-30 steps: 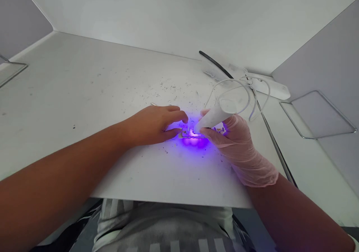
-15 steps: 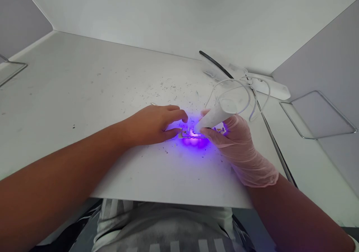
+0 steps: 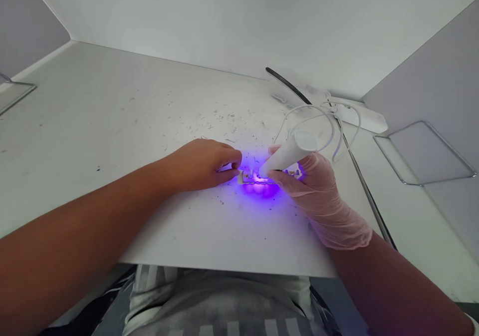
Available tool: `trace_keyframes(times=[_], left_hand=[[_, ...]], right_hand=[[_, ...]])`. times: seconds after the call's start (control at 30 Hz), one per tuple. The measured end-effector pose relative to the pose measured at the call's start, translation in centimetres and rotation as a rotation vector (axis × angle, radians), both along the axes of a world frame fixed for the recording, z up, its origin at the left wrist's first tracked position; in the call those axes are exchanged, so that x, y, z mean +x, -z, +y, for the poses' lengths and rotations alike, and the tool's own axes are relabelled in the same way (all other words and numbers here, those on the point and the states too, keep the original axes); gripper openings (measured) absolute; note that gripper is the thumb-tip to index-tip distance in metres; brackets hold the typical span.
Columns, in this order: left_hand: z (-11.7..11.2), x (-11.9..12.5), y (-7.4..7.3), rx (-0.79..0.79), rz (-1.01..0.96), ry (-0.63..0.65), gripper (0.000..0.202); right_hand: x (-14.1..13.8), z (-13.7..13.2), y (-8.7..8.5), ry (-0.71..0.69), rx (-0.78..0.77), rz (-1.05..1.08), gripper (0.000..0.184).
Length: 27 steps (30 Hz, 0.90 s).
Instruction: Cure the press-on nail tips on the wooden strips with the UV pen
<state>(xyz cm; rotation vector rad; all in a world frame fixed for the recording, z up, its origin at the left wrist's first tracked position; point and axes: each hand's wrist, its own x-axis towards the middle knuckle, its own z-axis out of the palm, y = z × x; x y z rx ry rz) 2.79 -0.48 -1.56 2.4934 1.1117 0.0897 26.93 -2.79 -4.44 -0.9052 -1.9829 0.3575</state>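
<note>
My right hand [image 3: 318, 191], in a thin pink glove, is closed around a white pen-shaped UV lamp [image 3: 286, 155] whose tip points down and casts a violet glow on a small flat part [image 3: 256, 178] lying on the white table [image 3: 149, 116]. A white cord [image 3: 322, 121] loops from the lamp's back end. My bare left hand [image 3: 200, 164] rests on the table just left of the glow, fingers curled, with fingertips pinched at the left end of the small part. Details of the part are washed out by the light.
A white power strip [image 3: 359, 114] and a dark cable [image 3: 288, 84] lie at the back right. A wire frame [image 3: 422, 154] lies at the right, another at the far left edge [image 3: 15, 94]. Small dark shavings litter the table's middle. White walls enclose the table.
My left hand's fingers have curled back a little from the glow; the index finger no longer stretches out. The right hand and lamp have stayed in place.
</note>
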Motion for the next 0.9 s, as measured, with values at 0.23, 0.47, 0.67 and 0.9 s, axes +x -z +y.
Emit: trace_keyframes(times=[0.23, 0.47, 0.67, 0.9], left_hand=[[0.24, -0.04, 0.24, 0.015, 0.050, 0.006, 0.032], [0.18, -0.15, 0.26, 0.000, 0.040, -0.006, 0.023], [0.36, -0.38, 0.61, 0.010, 0.029, 0.045, 0.022], [0.44, -0.41, 0.39, -0.026, 0.019, -0.001, 0.027]], right_hand=[[-0.05, -0.08, -0.12, 0.000, -0.026, 0.012, 0.006], [0.00, -0.08, -0.11, 0.011, -0.049, 0.010, 0.007], [0.04, -0.01, 0.05, 0.031, -0.051, -0.001, 0.008], [0.05, -0.06, 0.11, 0.029, -0.074, 0.003, 0.007]])
